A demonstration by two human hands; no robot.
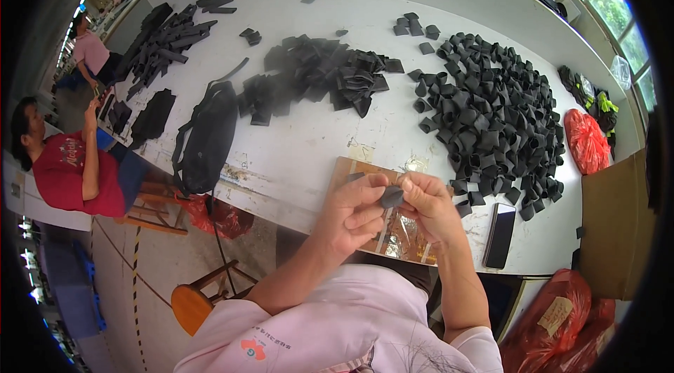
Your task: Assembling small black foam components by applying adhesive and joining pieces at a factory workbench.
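Observation:
A small dark fabric piece (392, 197) is pinched between my left hand (357, 210) and my right hand (426, 206), fingertips closed on it from both sides. Both hands are over a brown board (414, 250) patched with clear tape at the table's near edge. Part of another dark piece (356, 176) shows behind my left fingers. To the right spreads a big heap of black folded fabric loops (491, 113). Flat black fabric pieces (316, 74) lie in a loose pile at the table's middle.
A phone (499, 236) lies right of the board. On the left are a black bag (214, 138) and black strips (165, 43). A red plastic bag (587, 141) and a cardboard box (616, 225) stand right. A person in red (74, 169) sits left, near a wooden stool (193, 306).

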